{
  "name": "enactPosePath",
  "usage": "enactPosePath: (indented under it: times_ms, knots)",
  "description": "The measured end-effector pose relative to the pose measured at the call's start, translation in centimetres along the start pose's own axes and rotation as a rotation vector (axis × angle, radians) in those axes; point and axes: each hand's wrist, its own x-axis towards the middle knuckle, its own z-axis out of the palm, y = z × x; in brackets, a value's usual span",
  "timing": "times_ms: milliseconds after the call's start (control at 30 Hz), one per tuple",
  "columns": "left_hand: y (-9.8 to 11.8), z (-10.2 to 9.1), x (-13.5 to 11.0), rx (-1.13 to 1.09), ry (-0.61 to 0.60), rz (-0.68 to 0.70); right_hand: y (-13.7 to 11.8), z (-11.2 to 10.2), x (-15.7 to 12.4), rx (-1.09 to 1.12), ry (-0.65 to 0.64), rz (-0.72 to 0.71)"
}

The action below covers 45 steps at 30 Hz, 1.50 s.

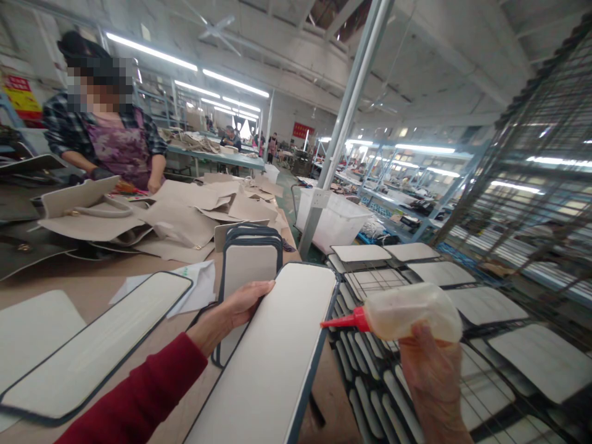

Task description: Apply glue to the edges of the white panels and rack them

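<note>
My left hand (230,312), in a red sleeve, grips the left edge of a long white panel with a dark border (272,364), held tilted over the table's right edge. My right hand (432,382) is closed round a translucent squeeze bottle (409,311) with a red nozzle; the nozzle tip points left at the panel's right edge, just short of it. Under my left hand stands a stack of similar dark-edged panels (252,262). Another long panel (92,345) lies flat on the table to the left.
A wire rack (467,370) at the right holds several white panels on stacked shelves. Beige bag pieces (185,216) cover the far table. A person in a plaid shirt (106,135) works at the far left. A white bin (335,222) and a steel post (351,105) stand behind.
</note>
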Motion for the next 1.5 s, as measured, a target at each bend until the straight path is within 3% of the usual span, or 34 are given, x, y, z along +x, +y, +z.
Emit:
enactPosePath:
  times_ms: [267, 500, 833, 1500]
  knots:
    - [-0.5, -0.1, -0.4, 0.049, -0.015, 0.055, 0.3, -0.2, -0.9, -0.004, -0.022, 0.065]
    - [-0.9, -0.4, 0.2, -0.004, -0.031, 0.066, 0.8, -1.2, -1.2, -0.033, -0.063, 0.04]
    - [0.5, 0.1, 0.7, -0.036, -0.018, 0.029, 0.0, -0.4, -1.7, -0.034, -0.025, 0.033]
    - [2.3, 1.8, 1.9, 0.031, 0.006, 0.0, -1.5, -1.4, -2.5, -0.015, -0.107, -0.033]
